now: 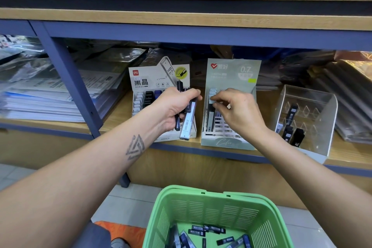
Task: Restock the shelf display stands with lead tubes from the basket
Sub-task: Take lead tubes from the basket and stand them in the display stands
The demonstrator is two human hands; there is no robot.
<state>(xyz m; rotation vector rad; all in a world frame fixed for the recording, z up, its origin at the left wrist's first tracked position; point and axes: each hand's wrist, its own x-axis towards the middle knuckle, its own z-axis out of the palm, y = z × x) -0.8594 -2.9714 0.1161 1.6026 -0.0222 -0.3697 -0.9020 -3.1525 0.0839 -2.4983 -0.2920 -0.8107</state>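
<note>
Fingers (216, 100) of right hand (239, 112) pinching lead tube into green stand (227, 143), frame centre; left hand (175, 106) clutching spare tubes (188, 121) — risking jamming slot, toppling neighbours.

Two bare forearms, no sleeves reaching the wrists, no watch, rings or bracelets visible. Left forearm (96, 169) carries a dark grey tattoo (135, 147): interlocked triangles forming one larger triangle, lines somewhat faded. Right forearm (302, 169) unmarked. Left hand (177, 106) and right hand (239, 110) ungloved; nails short. At bottom edge, a patch of grey-blue clothing (94, 235), type unclear.
</note>
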